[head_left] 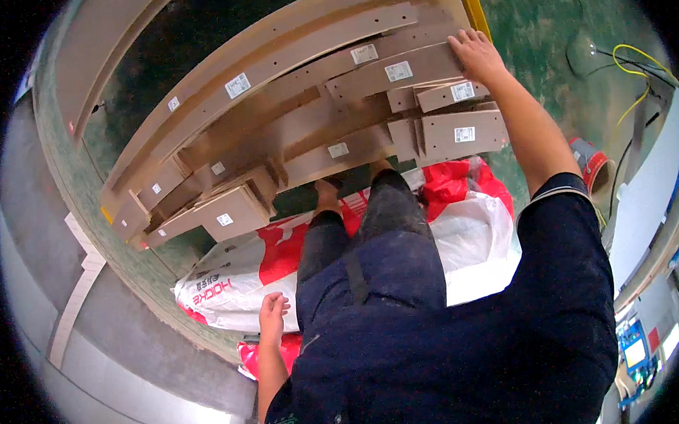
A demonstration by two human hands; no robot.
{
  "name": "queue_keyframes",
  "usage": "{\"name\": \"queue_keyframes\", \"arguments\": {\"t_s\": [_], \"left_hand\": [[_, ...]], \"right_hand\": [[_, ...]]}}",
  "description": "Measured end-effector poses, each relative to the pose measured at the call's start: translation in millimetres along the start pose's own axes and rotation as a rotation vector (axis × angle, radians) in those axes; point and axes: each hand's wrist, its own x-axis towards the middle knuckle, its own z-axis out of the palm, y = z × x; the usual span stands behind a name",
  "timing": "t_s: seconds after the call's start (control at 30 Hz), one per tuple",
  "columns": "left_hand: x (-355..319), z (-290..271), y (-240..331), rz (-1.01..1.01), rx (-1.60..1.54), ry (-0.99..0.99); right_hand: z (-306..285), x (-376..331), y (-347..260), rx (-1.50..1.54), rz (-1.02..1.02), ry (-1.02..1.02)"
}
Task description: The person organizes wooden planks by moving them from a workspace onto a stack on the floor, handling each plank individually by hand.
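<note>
My right hand (475, 54) reaches far forward and lies flat on a brown board (394, 73) near the top of a stack of brown boards (290, 123), each with a small white label. My left hand (273, 312) hangs low beside my left leg, fingers loosely curled, holding nothing, just over a white and red plastic sack (229, 281). My legs in dark trousers (371, 233) stand on the sack, right at the near edge of the stack.
Short brown boards (457, 135) lie at the stack's right end and more (229, 209) at its left end. A green floor (543, 21) lies beyond. A yellow cable (636, 62) and a red roll (591, 159) are at the right. Grey panels (95, 344) lie left.
</note>
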Motion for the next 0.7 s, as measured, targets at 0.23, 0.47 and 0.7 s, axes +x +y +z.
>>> {"name": "queue_keyframes", "arguments": {"t_s": [0.23, 0.47, 0.7], "left_hand": [[7, 13, 31, 0.015, 0.036, -0.031], [44, 43, 45, 0.07, 0.164, -0.158], [95, 109, 112, 0.202, 0.14, -0.27]], "right_hand": [[19, 0, 3, 0.017, 0.049, 0.016], [-17, 5, -10, 0.059, -0.066, -0.005], [6, 18, -2, -0.028, -0.156, 0.269]]}}
